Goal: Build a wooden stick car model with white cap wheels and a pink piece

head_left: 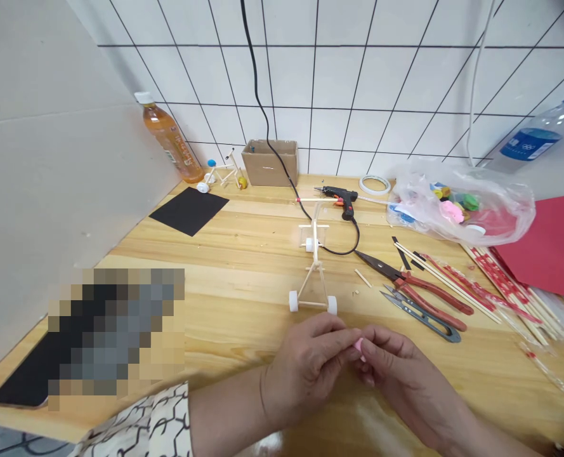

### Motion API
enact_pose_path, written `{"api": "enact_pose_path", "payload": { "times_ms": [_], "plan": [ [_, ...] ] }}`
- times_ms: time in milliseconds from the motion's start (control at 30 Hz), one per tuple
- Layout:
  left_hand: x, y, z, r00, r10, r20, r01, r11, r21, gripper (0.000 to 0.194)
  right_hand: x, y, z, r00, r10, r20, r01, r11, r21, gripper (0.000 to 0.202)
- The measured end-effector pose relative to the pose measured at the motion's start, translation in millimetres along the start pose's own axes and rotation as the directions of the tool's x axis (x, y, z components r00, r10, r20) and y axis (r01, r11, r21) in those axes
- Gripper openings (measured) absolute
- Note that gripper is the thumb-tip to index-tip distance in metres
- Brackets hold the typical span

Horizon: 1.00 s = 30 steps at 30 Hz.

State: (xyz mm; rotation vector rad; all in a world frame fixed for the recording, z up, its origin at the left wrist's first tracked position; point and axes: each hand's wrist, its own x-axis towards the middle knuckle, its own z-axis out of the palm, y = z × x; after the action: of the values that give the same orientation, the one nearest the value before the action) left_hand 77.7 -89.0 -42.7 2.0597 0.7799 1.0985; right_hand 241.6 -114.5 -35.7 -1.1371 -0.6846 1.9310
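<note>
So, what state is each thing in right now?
Left hand: fingers closed on pink piece
Right hand: fingers pinching it too
Pliers: lying flat, jaws together
Snips: blade tips apart
Glue gun: lying down
Cardboard box: open-topped
Orange-drink bottle: capped
Blue-labelled bottle: capped
Nearer stick model: standing

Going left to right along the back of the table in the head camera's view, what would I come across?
Bottle of orange drink, small stick model, cardboard box, glue gun, roll of tape, clear plastic bag with colourful pieces.
</note>
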Motion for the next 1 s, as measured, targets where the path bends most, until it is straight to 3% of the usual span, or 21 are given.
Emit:
{"api": "enact_pose_path", "payload": {
  "times_ms": [167,300,433,633,767,1000],
  "plan": [
    [2.5,3.5,-3.2,0.994,-0.108,0.018,0.109,0.991,-0.071,0.037,0.8,-1.6,0.5,1.000,0.007,-0.011,-0.007,1.000,-0.015,0.019],
    [7.3,7.2,-8.3,0.973,-0.187,0.138,0.205,0.970,-0.131,0.019,0.5,-1.1,-0.8,1.000,0.004,0.013,-0.003,0.998,-0.060,0.024],
    [9.5,8.6,-10.6,0.957,-0.249,0.146,0.270,0.951,-0.148,0.016,0.7,0.2,-3.8,1.000,-0.016,0.012,0.016,0.999,-0.051,0.031],
    [5.8,6.3,-7.3,0.978,-0.170,0.121,0.185,0.974,-0.131,0.016,1.1,2.0,-2.3,0.999,-0.024,-0.021,0.019,0.977,-0.212,0.024],
    [4.2,4.2,-6.1,0.987,-0.099,0.126,0.111,0.990,-0.089,0.017,1.0,2.0,-1.3,0.999,-0.040,-0.031,0.031,0.972,-0.232,0.026],
    [6.1,5.2,-6.8,0.981,-0.149,0.122,0.159,0.985,-0.072,0.017,1.3,-2.5,-1.5,0.999,-0.042,-0.014,0.038,0.975,-0.221,0.022]
  ]
}}
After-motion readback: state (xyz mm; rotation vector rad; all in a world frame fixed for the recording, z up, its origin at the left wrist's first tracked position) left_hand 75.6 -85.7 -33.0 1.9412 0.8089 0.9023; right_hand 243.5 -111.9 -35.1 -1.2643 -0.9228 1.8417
